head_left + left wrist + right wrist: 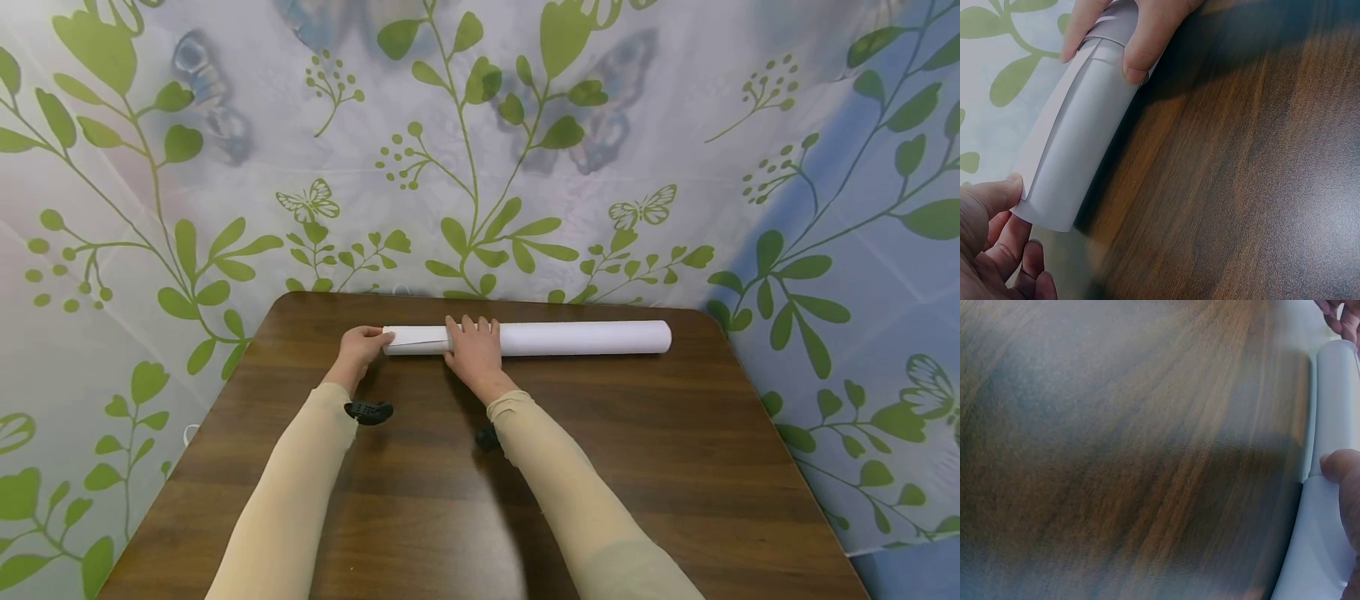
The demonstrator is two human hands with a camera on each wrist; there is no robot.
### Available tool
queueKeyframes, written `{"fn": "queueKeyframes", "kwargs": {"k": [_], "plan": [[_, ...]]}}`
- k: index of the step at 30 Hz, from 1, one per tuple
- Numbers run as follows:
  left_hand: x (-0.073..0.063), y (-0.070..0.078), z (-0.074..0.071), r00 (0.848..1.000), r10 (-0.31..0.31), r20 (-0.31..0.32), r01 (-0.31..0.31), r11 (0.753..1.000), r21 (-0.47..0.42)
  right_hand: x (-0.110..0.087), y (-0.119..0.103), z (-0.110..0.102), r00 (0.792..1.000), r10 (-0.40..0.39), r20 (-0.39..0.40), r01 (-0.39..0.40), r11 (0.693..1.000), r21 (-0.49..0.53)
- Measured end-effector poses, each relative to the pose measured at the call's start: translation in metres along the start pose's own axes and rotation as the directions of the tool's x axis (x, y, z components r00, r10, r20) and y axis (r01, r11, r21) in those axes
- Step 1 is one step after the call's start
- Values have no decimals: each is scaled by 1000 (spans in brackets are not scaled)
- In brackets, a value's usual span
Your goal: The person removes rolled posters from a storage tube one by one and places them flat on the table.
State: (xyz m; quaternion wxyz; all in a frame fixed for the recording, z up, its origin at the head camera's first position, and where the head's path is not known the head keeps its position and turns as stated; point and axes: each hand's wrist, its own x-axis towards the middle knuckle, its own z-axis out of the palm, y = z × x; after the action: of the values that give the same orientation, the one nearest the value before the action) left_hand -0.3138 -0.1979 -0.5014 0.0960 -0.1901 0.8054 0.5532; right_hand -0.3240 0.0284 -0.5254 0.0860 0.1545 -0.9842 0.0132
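A long white paper roll lies crosswise near the far edge of the table. At its left end my left hand pinches the rim, thumb on top and fingers beneath. A loose paper edge runs along the roll from that thumb towards the other hand. My right hand grips the roll from above, left of its middle, with the thumb on the near side. Just under the right hand, the edge of an outer paper layer circles a narrower part of the roll.
The brown wooden table ends just behind the roll. A patterned curtain with green leaves hangs beyond it and around both sides. A dark wrist device sits at the left sleeve cuff, and another shows beside the right cuff.
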Motion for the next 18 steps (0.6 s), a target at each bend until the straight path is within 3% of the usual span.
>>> {"fn": "queueKeyframes", "kwargs": {"k": [18], "plan": [[-3, 1, -5, 1000, -12, -12, 12, 1000, -1, -3, 0, -2, 1000, -14, -22, 14, 1000, -13]]}}
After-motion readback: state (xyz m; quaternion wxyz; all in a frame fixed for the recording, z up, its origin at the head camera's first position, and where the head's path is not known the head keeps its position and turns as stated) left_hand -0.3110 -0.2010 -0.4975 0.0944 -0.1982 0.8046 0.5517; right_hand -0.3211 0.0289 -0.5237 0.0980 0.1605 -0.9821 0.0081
